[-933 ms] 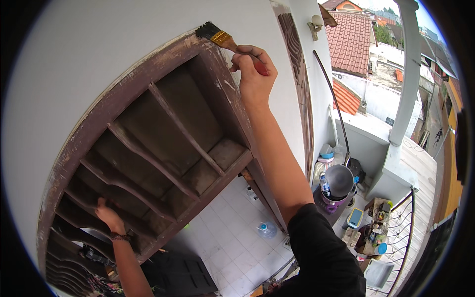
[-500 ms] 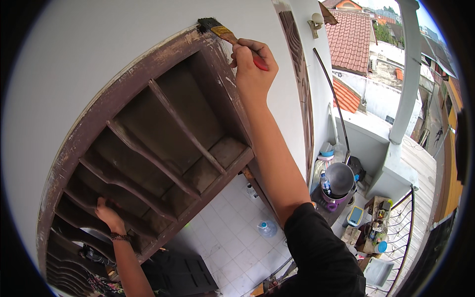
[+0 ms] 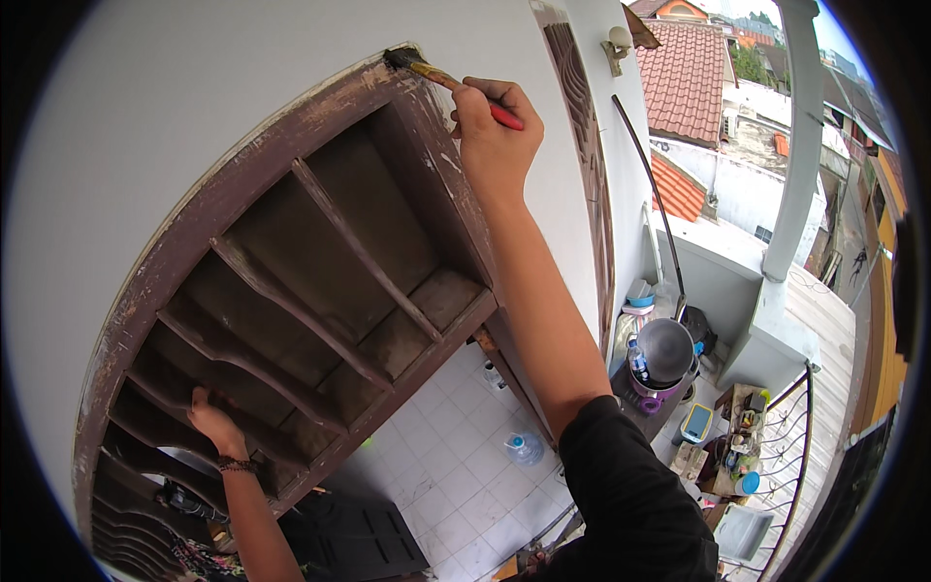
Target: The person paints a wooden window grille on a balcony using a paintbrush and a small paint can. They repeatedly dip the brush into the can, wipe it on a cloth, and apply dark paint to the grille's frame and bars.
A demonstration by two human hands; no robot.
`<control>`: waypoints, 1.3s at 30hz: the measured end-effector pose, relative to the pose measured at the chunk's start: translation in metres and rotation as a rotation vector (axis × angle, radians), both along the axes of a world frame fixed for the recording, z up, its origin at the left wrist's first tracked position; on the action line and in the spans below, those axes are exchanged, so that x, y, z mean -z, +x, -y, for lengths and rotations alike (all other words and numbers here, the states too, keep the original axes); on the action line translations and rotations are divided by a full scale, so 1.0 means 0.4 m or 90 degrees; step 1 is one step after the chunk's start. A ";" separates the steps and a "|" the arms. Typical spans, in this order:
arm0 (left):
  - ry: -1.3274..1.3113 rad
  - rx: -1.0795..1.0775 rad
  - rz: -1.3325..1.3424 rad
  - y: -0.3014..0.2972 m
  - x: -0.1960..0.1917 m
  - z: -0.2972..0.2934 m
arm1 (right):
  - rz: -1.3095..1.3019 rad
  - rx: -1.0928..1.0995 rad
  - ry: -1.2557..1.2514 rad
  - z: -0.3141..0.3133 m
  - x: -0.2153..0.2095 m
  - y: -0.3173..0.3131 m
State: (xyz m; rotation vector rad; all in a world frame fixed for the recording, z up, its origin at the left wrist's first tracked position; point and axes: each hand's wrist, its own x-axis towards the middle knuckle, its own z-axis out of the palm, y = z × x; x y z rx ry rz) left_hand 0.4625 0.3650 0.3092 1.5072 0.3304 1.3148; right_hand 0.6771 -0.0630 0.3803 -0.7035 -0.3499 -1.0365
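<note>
One view is showing the whole work area, from the head camera. The right hand (image 3: pixel 493 131) is closing tightly around the red handle of a brush (image 3: pixel 432 71), and the bristles are touching the top of the arched brown frame (image 3: pixel 242 184), where it meets the white wall (image 3: pixel 194 87). The left hand (image 3: pixel 213 422) is gripping a lower slat (image 3: pixel 252 364) of the louvred vent, fingers curling over its edge. Judging by the surface, the frame's outer band is looking patchy and worn along most of its arc, so coverage is appearing to be at an early stage, with the left curve and slats remaining. Below, a tiled floor (image 3: pixel 446 466), a water bottle (image 3: pixel 525 448) and a purple bucket (image 3: pixel 659 393) are lying well apart from both hands.
</note>
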 end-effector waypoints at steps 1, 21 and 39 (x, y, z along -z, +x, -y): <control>0.004 -0.001 0.005 -0.001 0.000 0.002 | -0.035 0.001 -0.013 -0.003 0.010 0.004; -0.017 -0.009 0.023 0.000 0.002 0.010 | 0.050 0.150 -0.125 0.043 0.014 -0.031; -0.006 -0.016 0.036 0.002 0.000 0.022 | 0.129 0.327 -0.357 0.037 0.050 -0.037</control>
